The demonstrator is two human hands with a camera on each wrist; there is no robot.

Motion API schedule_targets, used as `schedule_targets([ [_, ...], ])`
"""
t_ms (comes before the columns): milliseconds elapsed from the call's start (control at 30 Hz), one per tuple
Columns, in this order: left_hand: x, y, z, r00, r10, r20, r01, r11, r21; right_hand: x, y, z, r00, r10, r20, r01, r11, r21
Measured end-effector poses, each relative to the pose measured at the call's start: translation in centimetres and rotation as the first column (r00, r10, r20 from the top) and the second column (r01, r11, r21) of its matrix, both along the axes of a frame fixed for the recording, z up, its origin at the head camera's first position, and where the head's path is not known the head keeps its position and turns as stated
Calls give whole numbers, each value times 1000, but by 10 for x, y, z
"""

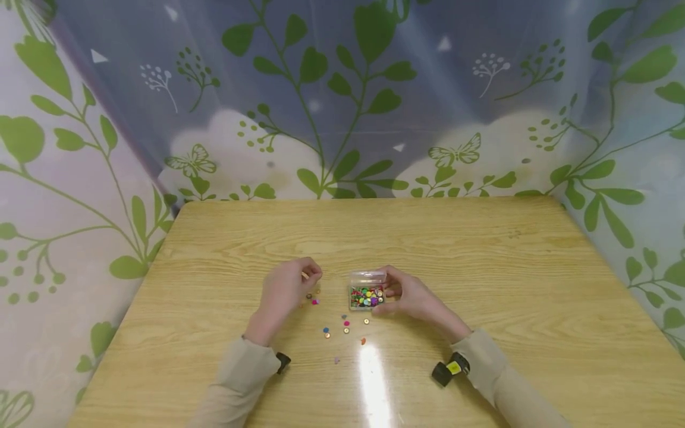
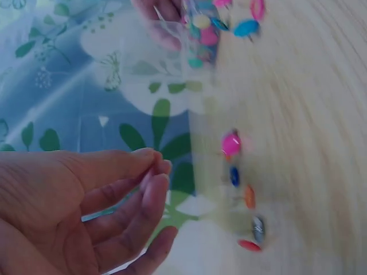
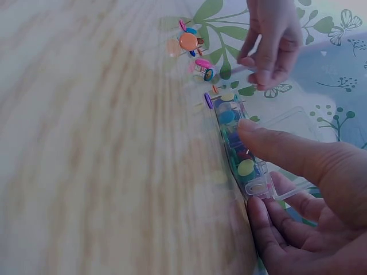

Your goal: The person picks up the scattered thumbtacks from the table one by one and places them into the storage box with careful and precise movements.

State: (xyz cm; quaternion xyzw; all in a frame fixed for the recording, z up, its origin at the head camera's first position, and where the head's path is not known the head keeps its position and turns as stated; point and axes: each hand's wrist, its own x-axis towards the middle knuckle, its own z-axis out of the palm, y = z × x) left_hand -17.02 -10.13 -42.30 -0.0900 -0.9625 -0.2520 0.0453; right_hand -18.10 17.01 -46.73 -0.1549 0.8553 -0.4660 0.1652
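A small clear plastic box (image 1: 367, 299), hinged lid raised, stands on the table, filled with multicoloured thumbtacks (image 3: 245, 167). My right hand (image 1: 409, 295) grips its right end, thumb at the near side and fingers round the back. My left hand (image 1: 286, 289) hovers left of the box, over a few loose thumbtacks. Its thumb and index fingertips (image 2: 156, 156) come together; whether a tack is between them cannot be made out. More loose thumbtacks, among them a pink one (image 1: 346, 323) and a blue one (image 1: 326, 330), lie in front of the box.
The wooden table (image 1: 455, 238) reaches back to a leaf-patterned curtain (image 1: 342, 119), with similar cloth at both sides. An orange tack (image 1: 363, 341) and a pale purple piece (image 1: 337, 360) lie closer to the near side. A bright light reflection (image 1: 373, 380) falls on the tabletop.
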Motion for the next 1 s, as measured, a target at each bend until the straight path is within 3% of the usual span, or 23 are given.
schedule_targets([
  [233,-3,-5,-13,996,-1,92,6,999,-51,0,0,0,1000,1,0,-1,1000,7],
  [367,-4,-5,-18,994,11,113,-4,998,-60,0,0,0,1000,-1,9,1,1000,7],
  [800,-2,-4,-18,999,28,27,-27,999,-35,1,0,0,1000,3,-1,-3,1000,-11],
  [1000,3,7,-14,1000,-29,11,29,999,-33,1,1,-2,1000,7,-7,-7,1000,-15],
])
